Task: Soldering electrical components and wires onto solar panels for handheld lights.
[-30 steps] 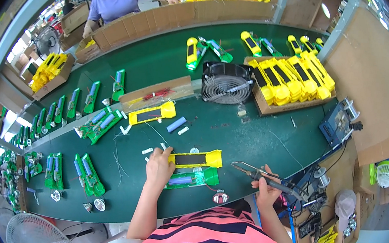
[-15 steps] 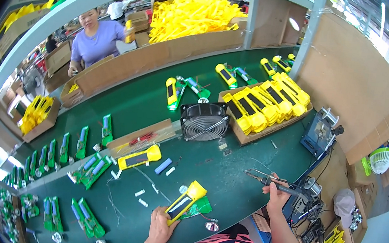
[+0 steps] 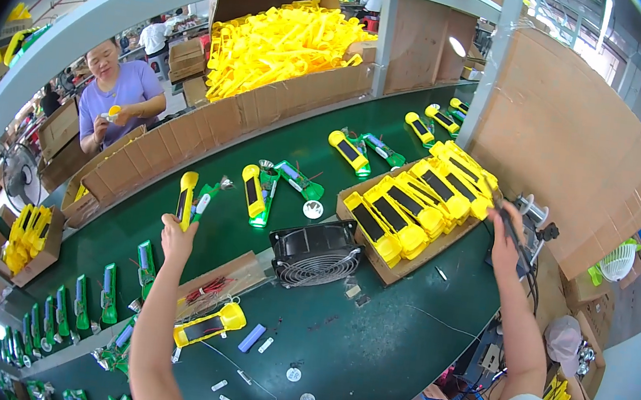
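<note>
My left hand (image 3: 176,237) is closed around the lower end of a yellow flashlight housing (image 3: 186,191) with a dark panel, over the green belt at the far side. Beside that housing is a green flashlight part (image 3: 202,201) with a battery, its wire leading to a small reflector. My right hand (image 3: 504,243) grips a soldering iron (image 3: 513,230), slightly blurred, just right of the cardboard tray (image 3: 393,278) of yellow housings. On the near table lie another yellow housing (image 3: 209,325), a blue battery cell (image 3: 251,338) and small white pieces.
A black fan (image 3: 316,253) stands left of the tray. Solder spools (image 3: 531,210) and cables are beside my right arm. Several green flashlight parts (image 3: 109,293) line the belt at left. Beyond a cardboard barrier (image 3: 226,126), a co-worker (image 3: 121,94) handles a small yellow-and-white part.
My left hand has carried the yellow housing and green part from the near table edge out to the belt. My right hand has moved up and right with the soldering iron.
</note>
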### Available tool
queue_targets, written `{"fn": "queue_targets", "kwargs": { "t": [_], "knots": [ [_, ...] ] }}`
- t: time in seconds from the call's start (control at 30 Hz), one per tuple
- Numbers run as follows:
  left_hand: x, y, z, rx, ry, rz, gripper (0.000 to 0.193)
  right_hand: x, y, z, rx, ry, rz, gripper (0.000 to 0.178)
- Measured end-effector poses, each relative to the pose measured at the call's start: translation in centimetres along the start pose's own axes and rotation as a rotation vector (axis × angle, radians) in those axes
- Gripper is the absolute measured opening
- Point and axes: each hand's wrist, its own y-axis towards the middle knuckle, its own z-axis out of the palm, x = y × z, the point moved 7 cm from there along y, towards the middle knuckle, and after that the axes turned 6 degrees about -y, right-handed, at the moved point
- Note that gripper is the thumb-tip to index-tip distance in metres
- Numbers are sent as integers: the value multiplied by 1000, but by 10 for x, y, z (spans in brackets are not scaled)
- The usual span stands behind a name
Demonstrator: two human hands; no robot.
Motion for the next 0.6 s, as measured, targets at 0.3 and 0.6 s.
{"fn": "queue_targets", "kwargs": {
  "t": [0.3, 0.6],
  "knots": [
    [-5, 9, -10, 330, 263, -13, 65, -115, 30, 64, 192, 58, 66, 52],
    [57, -143, -297, -131, 551, -149, 29, -119, 38, 55, 152, -194, -61, 32]
  ]
}}
